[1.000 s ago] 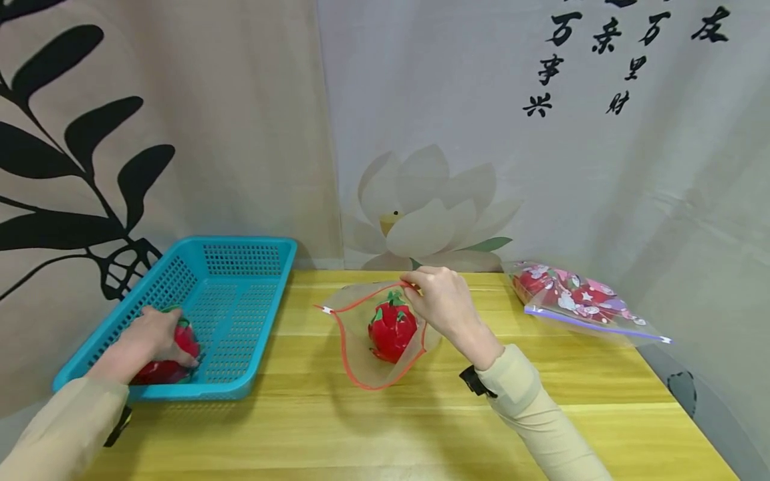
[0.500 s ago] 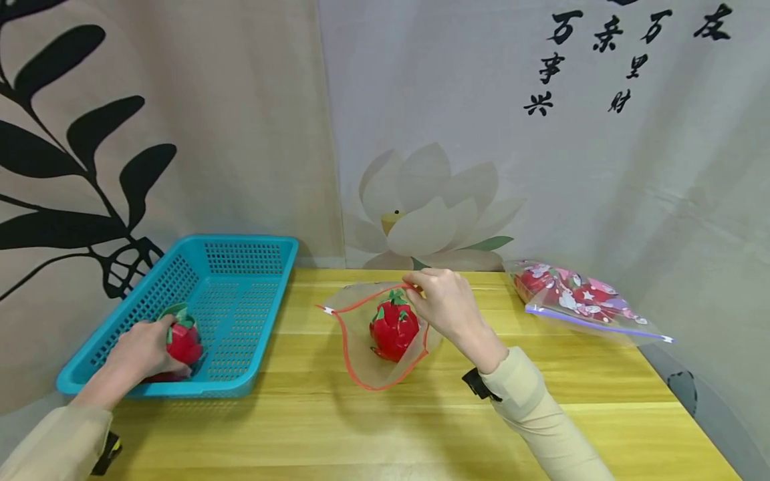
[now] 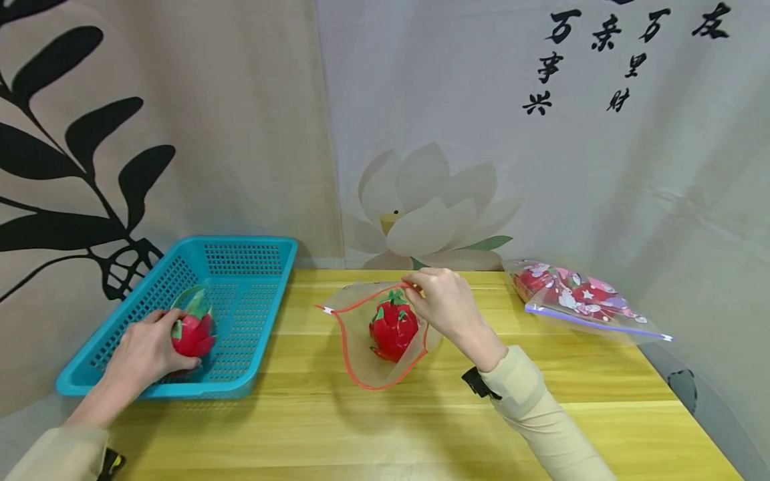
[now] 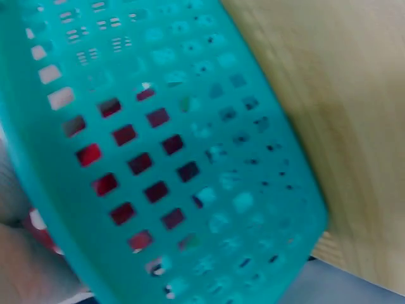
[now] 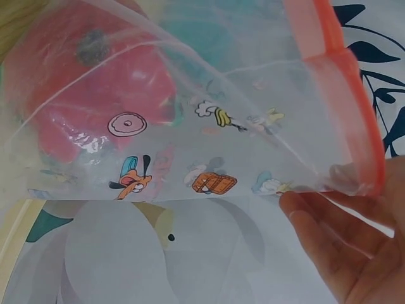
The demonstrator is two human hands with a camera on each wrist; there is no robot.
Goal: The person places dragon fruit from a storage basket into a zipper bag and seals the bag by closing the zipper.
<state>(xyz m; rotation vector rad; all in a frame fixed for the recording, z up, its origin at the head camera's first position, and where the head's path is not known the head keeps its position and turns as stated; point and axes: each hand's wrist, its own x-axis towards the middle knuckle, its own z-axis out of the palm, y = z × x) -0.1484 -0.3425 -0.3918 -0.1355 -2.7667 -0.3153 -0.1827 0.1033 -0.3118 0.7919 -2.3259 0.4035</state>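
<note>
My left hand (image 3: 144, 347) grips a red dragon fruit (image 3: 194, 334) with green leafy tips, inside the near-left part of the blue basket (image 3: 246, 384). A dark red patch shows below that palm, too covered to identify. The left wrist view is mostly the basket's perforated wall (image 4: 209, 145), with red showing through its holes. At mid-table, my right hand (image 3: 446, 300) pinches the red-edged mouth of a clear zip bag (image 3: 355, 347). Another dragon fruit (image 3: 394, 331) sits in this bag, whose mouth is spread wide. In the right wrist view, cartoon prints cover the bag (image 5: 240, 152).
A filled zip bag (image 3: 577, 294) with a purple seal lies at the table's right back edge. Printed cloth (image 3: 421, 100) hangs behind the wooden table (image 3: 301, 434). The table's right edge slants toward the front right corner.
My left hand has shifted slightly rightward in the basket, bringing the dragon fruit along and exposing more of its leafy end. The right hand and the zip bag stay nearly still.
</note>
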